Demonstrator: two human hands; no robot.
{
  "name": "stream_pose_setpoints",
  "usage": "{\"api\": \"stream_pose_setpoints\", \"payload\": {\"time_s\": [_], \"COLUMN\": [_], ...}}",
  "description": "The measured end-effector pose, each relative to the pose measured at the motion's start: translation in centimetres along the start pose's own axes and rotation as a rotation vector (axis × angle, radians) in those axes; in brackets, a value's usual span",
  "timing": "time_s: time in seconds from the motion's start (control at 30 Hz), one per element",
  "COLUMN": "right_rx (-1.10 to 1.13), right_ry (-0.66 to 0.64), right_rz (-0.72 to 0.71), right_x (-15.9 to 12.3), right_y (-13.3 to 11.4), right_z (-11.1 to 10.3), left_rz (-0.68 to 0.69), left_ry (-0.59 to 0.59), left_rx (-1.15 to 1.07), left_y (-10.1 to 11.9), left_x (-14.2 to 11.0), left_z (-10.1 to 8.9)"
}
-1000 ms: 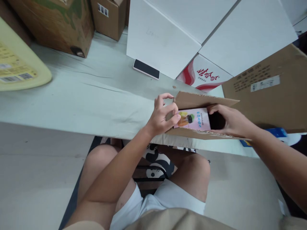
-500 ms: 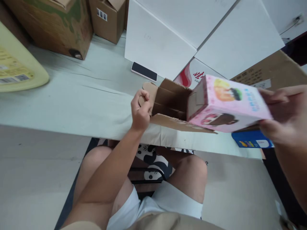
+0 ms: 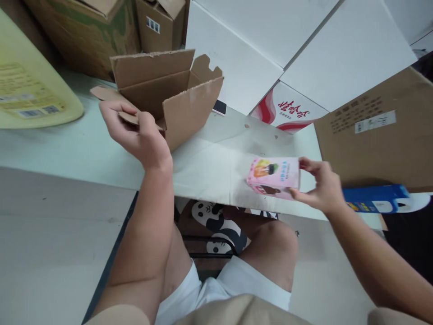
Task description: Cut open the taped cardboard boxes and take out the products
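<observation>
My left hand (image 3: 135,128) is closed on a flap of a small open brown cardboard box (image 3: 169,92), holding it up over the pale table (image 3: 84,149) at the left. My right hand (image 3: 320,187) grips one end of a pink printed carton (image 3: 274,177), which lies on its side near the table's front edge. The brown box looks empty inside, with its flaps spread open.
A yellow plastic container (image 3: 34,85) lies at far left. Brown cardboard boxes (image 3: 84,31) stand at the back left, large white panels (image 3: 287,40) and a red-and-white box (image 3: 287,108) behind. A big brown carton (image 3: 379,131) and a blue pack (image 3: 375,198) sit at right. A phone (image 3: 219,107) peeks behind the held box.
My right hand pulled the pink carton out of the brown box and brought it down to the table edge. My left hand carried the emptied box up and to the left.
</observation>
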State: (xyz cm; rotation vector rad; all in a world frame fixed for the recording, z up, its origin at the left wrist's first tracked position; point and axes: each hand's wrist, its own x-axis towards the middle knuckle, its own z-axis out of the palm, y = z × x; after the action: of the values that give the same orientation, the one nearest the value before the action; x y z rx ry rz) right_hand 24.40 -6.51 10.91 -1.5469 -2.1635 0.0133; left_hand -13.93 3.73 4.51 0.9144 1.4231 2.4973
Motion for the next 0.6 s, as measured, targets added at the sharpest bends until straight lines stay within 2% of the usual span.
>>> {"api": "stream_pose_setpoints", "payload": {"time_s": [0.07, 0.13, 0.2, 0.23, 0.27, 0.33, 0.4, 0.43, 0.5, 0.57, 0.6], "right_rx": [-0.115, -0.140, -0.139, -0.144, -0.151, -0.162, -0.149, -0.123, -0.033, 0.111, 0.201], "right_ry": [-0.103, -0.156, -0.203, -0.239, -0.285, -0.382, -0.432, -0.402, -0.211, 0.034, 0.107], "right_rz": [-0.197, -0.330, -0.376, -0.374, -0.363, -0.328, -0.278, -0.239, -0.091, 0.139, 0.253], "right_x": [0.6, 1.7, 2.7, 3.1, 3.3, 3.2, 2.2, 1.3, -1.1, -3.7, -4.8], "right_y": [-0.7, -1.4, -1.9, -2.1, -2.4, -2.8, -3.2, -3.4, -3.4, -3.2, -3.0], "right_z": [2.2, 3.6, 4.2, 4.3, 4.3, 4.3, 4.8, 5.4, 7.1, 9.5, 10.9], "left_rz": [0.068, 0.197, 0.338, 0.383, 0.405, 0.326, 0.089, -0.045, -0.247, -0.343, -0.362], "left_ry": [0.066, 0.130, 0.129, 0.073, -0.022, -0.349, -0.772, -0.963, -1.302, -1.586, -1.689], "left_rx": [-0.006, -0.043, -0.112, -0.140, -0.154, -0.110, 0.000, 0.063, 0.179, 0.244, 0.255], "left_y": [0.7, 2.2, 3.7, 4.3, 4.5, 4.0, 2.6, 1.7, 0.1, -0.7, -0.8], "left_x": [-0.2, -0.8, -1.9, -2.5, -3.3, -5.2, -7.1, -8.0, -9.6, -10.7, -11.1], "left_z": [0.0, 0.2, 0.5, 0.7, 1.0, 1.5, 2.2, 2.4, 2.8, 3.0, 2.9]}}
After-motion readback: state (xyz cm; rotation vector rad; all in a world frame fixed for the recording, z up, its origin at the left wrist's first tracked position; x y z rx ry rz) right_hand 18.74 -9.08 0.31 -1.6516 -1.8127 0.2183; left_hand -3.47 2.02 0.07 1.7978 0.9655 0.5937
